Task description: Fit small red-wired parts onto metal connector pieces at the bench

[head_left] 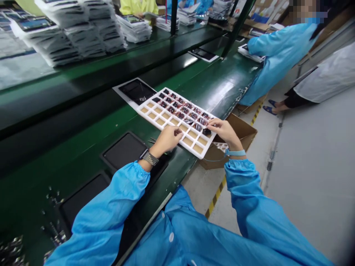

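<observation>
A white grid tray (pixel 166 121) lies on the green conveyor belt (pixel 83 122). Its far rows hold several small dark parts (pixel 183 109); its near cells show bare tan bottoms. My left hand (pixel 168 138) rests with curled fingers on the tray's near edge. My right hand (pixel 223 130) is at the tray's right end, fingers pinched on one small dark part (pixel 206 131) over a cell. Both arms wear blue sleeves; a watch is on the left wrist and a blue band on the right.
Black flat panels (pixel 124 149) lie on the belt near me, another panel (pixel 137 91) beyond the tray. Stacks of bagged items (pixel 69 29) fill the raised shelf. An open cardboard box (pixel 238 129) stands below the belt's edge. A person in blue (pixel 277 55) works farther down.
</observation>
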### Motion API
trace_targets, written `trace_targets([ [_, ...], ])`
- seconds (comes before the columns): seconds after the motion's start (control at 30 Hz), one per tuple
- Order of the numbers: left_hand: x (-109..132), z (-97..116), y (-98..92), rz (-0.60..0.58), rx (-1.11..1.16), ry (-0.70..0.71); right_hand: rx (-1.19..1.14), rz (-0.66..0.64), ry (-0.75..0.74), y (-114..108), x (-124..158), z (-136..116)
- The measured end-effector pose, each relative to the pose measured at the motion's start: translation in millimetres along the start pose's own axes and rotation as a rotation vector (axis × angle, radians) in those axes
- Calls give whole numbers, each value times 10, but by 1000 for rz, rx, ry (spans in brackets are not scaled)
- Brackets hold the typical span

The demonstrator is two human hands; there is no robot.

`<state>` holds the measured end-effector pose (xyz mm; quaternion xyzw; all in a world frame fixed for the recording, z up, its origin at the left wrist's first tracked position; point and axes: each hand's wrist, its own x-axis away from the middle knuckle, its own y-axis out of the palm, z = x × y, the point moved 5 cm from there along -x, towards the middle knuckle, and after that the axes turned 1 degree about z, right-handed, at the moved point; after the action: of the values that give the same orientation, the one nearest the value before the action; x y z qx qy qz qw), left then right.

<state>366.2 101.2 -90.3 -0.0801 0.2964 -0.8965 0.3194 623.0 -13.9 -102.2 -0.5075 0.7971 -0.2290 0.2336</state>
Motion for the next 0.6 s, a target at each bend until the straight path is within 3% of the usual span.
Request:
trace_targets([
  [0.13, 12, -61, 43, 65, 237, -99, -193, 63, 75, -4, 44, -98],
  [0.23, 8, -41, 103, 21, 440, -156, -290, 17, 99, 158, 31, -370],
  [0.43, 205, -110, -111, -168, 762, -312, -333, -342, 44, 939, -87, -1109],
  [0.6, 558, -433, -482, -59, 879, -475, -320, -453, -56, 1563, -224, -1533],
])
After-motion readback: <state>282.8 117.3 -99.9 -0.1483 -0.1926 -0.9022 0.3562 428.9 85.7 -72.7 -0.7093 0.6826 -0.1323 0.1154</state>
